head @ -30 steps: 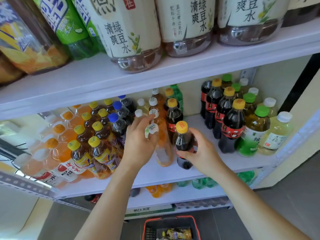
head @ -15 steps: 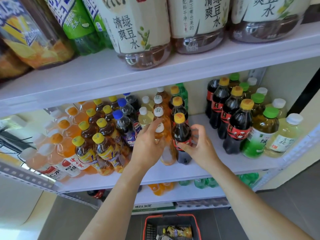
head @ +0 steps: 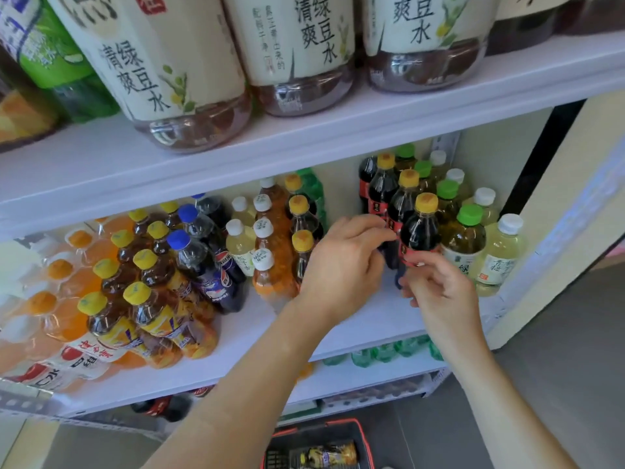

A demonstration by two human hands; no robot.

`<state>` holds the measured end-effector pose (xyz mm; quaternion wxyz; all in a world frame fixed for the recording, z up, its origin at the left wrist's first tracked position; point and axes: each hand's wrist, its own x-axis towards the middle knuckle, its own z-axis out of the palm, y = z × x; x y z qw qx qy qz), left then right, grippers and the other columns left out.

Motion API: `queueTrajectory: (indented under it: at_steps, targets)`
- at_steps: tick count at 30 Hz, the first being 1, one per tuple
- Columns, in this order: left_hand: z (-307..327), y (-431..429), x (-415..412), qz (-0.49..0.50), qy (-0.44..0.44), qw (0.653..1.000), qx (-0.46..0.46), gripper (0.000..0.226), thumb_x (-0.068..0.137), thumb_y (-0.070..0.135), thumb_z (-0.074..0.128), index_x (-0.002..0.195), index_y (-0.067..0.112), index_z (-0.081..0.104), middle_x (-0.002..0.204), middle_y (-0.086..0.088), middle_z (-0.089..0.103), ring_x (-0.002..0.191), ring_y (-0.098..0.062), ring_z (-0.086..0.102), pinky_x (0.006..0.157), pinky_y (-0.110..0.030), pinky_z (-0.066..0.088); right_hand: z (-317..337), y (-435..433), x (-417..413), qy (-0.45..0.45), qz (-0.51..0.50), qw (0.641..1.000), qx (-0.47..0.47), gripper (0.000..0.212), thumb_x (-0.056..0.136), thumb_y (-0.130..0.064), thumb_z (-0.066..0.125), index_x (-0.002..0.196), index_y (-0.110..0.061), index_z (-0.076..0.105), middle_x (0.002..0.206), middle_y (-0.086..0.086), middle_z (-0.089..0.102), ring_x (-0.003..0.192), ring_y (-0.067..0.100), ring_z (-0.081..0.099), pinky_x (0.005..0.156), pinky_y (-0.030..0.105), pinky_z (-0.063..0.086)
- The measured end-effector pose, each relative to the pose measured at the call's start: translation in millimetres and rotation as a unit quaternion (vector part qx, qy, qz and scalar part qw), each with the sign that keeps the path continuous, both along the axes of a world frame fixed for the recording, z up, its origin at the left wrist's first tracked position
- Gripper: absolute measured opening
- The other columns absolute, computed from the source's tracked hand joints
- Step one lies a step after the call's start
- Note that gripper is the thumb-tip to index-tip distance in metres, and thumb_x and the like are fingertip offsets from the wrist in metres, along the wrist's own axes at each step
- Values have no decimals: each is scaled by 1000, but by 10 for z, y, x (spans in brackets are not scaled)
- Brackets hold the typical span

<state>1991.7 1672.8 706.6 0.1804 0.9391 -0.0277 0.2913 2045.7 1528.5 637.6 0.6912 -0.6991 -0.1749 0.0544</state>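
Head view: upright dark bottle (head: 421, 231) on the shelf (head: 355, 319), left hand (head: 341, 265) curled against its nine o'clock side, right hand (head: 443, 292) gripping at six.

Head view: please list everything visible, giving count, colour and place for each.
front dark bottle: one, yellow cap, red label, right part of the middle shelf, between the hands
green-capped bottles: four, in a row to its right
pale bottles: four, white caps, far right
cola bottles: about three, blue caps, left of centre
tea bottles: many, yellow caps, left
large bottles: three, cream labels, upper shelf
basket: one, red rim, on the floor below
left hand: fingers curled beside the dark bottles
right hand: pinches the front dark bottle's label
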Motion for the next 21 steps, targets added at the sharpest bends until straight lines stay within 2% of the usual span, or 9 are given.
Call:
queueTrajectory:
  at_steps: [2,4,7,9,12,14,16,18,21]
  targets:
    - [0,-164,301,-9,54,998,7,40,87,1,55,125,8,66,133,-10,60,111,-36,57,90,-45,51,19,-149,46,-7,-19,1000,7,37,93,0,55,100,-36,65,84,-5,71,79,11,66,68,29,52]
    - [-13,-275,576,-2,134,990,47,55,90,10,53,144,13,47,152,-9,41,125,-35,45,99,-48,45,23,-258,96,1,-21,1000,3,36,93,-2,56,109,-33,64,98,-9,71,92,6,65,77,29,50]
    - [-52,-309,818,1,208,973,105,69,90,20,54,154,15,27,157,-10,26,130,-35,37,102,-51,41,-10,-356,163,43,-1,999,-17,37,96,-9,57,125,-31,56,116,-17,64,100,-5,62,88,31,48]
    - [-49,-272,824,-16,188,978,93,60,89,21,58,146,14,39,143,-13,40,117,-38,49,90,-49,47,-33,-387,180,67,15,997,-36,42,96,-15,58,133,-34,49,128,-13,57,108,-8,57,96,34,47]
    - [-70,-210,658,-26,167,981,91,37,92,32,60,121,13,50,101,-12,61,80,-37,62,61,-39,46,-52,-387,169,102,47,992,-65,53,96,-24,57,143,-37,37,144,-9,46,124,4,51,105,40,43]
    - [-120,-184,460,0,179,977,118,34,95,43,55,111,14,45,77,-6,60,69,-36,61,54,-35,42,-53,-364,139,133,83,985,-65,54,97,-31,56,145,-43,33,144,-16,44,128,0,47,109,42,40]
    - [-128,-159,250,29,170,976,129,35,97,48,49,106,14,42,65,-1,51,63,-37,60,52,-35,41,-65,-355,94,182,115,976,-45,52,94,-43,54,142,-48,35,134,-31,46,123,-11,44,113,42,37]
    - [-56,-117,41,44,117,990,64,34,97,46,52,100,13,45,61,-1,51,61,-37,60,52,-37,45,-101,-381,57,208,139,967,-50,53,87,-57,50,139,-51,39,135,-34,44,127,-9,41,115,43,33]
    - [233,-20,-248,81,-8,990,-113,24,88,48,55,91,24,51,64,-1,57,57,-20,59,49,-34,46,-126,-434,28,225,183,954,-72,53,83,-66,41,130,-46,54,140,-13,54,135,8,43,113,49,34]
